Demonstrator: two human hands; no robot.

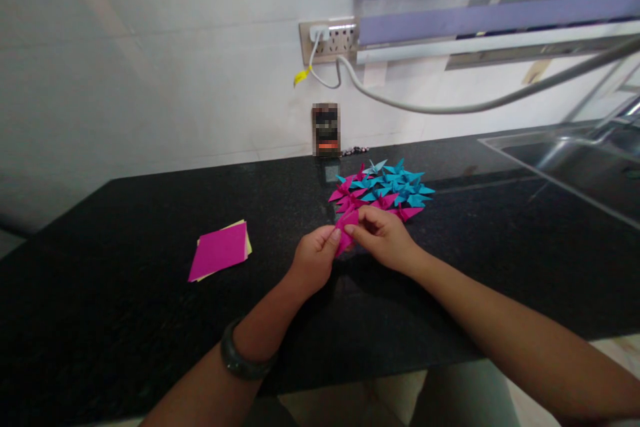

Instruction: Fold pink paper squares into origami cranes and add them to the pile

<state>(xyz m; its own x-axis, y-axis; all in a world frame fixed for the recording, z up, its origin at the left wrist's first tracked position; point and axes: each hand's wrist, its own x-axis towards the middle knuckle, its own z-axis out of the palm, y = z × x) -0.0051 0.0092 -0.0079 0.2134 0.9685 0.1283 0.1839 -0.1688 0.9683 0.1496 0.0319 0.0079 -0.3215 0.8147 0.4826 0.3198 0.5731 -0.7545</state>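
A partly folded piece of magenta origami paper (347,232) is held between my two hands above the dark counter. My left hand (316,255) pinches its left side, thumb on top. From the right, my right hand (385,235) grips it between thumb and fingers. Just beyond the hands lies a cluster of folded paper cranes (395,183), mostly blue and magenta, with one pale blue. Off to the left, a stack of square origami paper (220,250) has a magenta sheet on top and yellow edges showing beneath.
A dark, blurred-out phone-like object (326,130) leans on the wall, with a beaded string (355,151) beside it. A wall socket (329,41) holds a plug, and a grey cable (425,108) runs right. The metal sink (565,167) is at the right of the black counter (150,327).
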